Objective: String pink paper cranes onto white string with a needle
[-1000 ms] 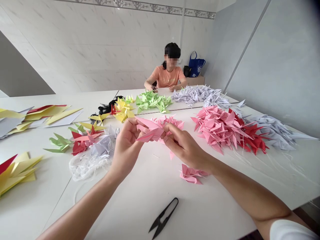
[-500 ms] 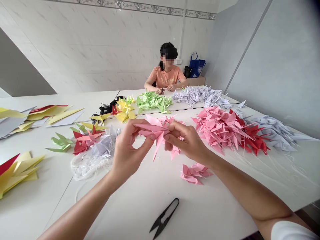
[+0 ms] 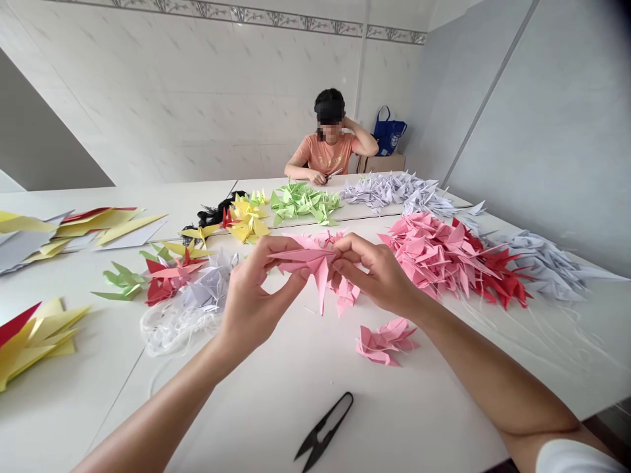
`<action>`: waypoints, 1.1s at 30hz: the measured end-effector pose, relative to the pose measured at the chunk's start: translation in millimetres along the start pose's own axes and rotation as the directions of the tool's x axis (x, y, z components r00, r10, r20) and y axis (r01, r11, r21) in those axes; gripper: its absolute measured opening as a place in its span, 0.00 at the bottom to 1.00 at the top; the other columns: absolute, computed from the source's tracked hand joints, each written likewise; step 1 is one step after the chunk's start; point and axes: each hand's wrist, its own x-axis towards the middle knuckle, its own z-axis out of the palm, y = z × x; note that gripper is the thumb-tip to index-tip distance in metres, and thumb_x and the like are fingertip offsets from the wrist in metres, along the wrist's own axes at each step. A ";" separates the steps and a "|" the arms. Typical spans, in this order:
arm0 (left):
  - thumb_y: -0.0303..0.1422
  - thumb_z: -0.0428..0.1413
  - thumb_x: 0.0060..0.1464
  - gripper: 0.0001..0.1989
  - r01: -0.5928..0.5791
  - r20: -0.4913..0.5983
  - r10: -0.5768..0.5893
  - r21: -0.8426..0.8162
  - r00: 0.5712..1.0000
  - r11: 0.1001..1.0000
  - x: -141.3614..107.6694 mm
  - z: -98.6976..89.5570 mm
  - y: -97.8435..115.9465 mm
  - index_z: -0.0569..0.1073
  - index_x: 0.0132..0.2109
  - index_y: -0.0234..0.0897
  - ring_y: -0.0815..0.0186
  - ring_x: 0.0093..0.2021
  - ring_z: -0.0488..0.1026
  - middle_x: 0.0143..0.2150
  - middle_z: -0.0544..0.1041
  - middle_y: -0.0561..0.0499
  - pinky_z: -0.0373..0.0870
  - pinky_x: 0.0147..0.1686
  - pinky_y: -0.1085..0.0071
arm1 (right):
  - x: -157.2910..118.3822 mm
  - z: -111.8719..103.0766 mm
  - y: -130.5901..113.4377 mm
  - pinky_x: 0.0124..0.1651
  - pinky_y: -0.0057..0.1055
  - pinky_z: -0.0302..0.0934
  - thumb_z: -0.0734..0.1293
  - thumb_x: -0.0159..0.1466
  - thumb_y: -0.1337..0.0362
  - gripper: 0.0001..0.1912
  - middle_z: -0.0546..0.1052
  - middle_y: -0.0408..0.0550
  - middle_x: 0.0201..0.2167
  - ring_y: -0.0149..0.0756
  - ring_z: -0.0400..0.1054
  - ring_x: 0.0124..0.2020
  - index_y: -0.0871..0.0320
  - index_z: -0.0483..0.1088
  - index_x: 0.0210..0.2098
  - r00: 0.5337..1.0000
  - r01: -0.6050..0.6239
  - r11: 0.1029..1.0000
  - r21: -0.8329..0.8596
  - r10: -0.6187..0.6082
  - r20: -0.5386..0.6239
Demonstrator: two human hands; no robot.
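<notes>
Above the bench (image 3: 246, 407), a folded pink paper piece (image 3: 304, 257) is being held up! It is pinched between the thumb and curled fingers of the left hand (image 3: 254, 295); its other end is gripped in the drawn-together fingertips of the right hand (image 3: 377, 276). Close fingertip work seems to be in hand; anything smaller in there cannot be made out. A light, steady pinch is called for next, judging by those thin points.

Nothing is readable; orange shirt (image 3: 323, 148) bears blurred lettering (image 3: 331, 161); blue bag (image 3: 385, 134), an emblem (image 3: 394, 140).
</notes>
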 end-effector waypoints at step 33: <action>0.26 0.59 0.58 0.05 0.093 0.070 -0.105 0.157 0.992 0.983 2.8 -1.6 7.6 0.77 0.40 0.41 0.66 0.35 0.75 0.35 0.79 0.54 0.69 0.37 0.71 | -2.5 5.6 -1.7 0.37 0.27 0.63 0.61 0.70 0.70 0.07 0.73 0.43 0.33 0.31 0.69 0.33 0.56 0.65 0.46 0.999 -0.002 0.995 -0.103 0.007 0.047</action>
